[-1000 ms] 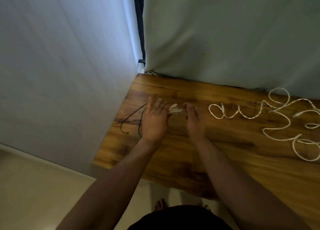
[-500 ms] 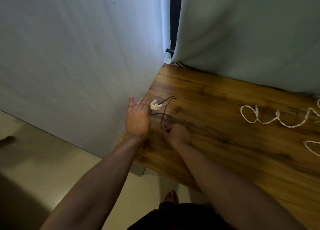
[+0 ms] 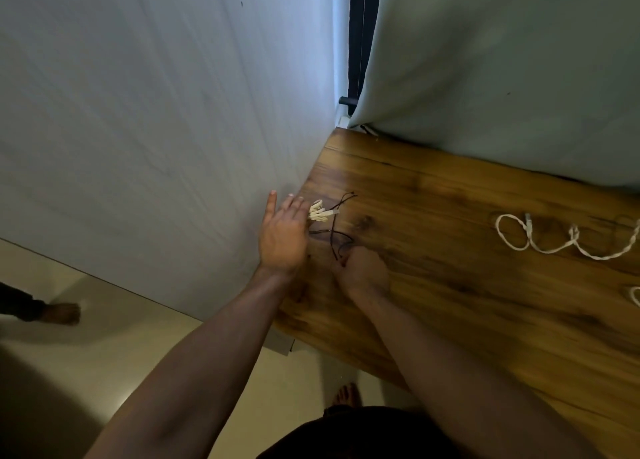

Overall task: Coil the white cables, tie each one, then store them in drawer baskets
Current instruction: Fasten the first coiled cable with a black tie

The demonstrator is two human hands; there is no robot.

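Note:
A loose white cable (image 3: 554, 242) snakes across the wooden table (image 3: 485, 303) at the right, running out of view. Several thin dark ties (image 3: 341, 235) lie tangled near the table's left end. My right hand (image 3: 362, 268) rests there with its fingers curled, pinching one dark tie. A small bundle of cream-white ties (image 3: 320, 213) lies just beyond the fingertips of my left hand (image 3: 282, 237). That hand is flat with fingers spread over the table's left edge, holding nothing.
A pale wall (image 3: 156, 112) runs close along the table's left end, and a light curtain (image 3: 502, 78) hangs behind it. Another person's foot (image 3: 59, 315) stands on the floor at far left. My own foot (image 3: 348, 394) shows below the table's front edge.
My right hand moved left onto the dark ties and closed on one. My left hand and the cream bundle shifted to the table's left edge. The view swung left.

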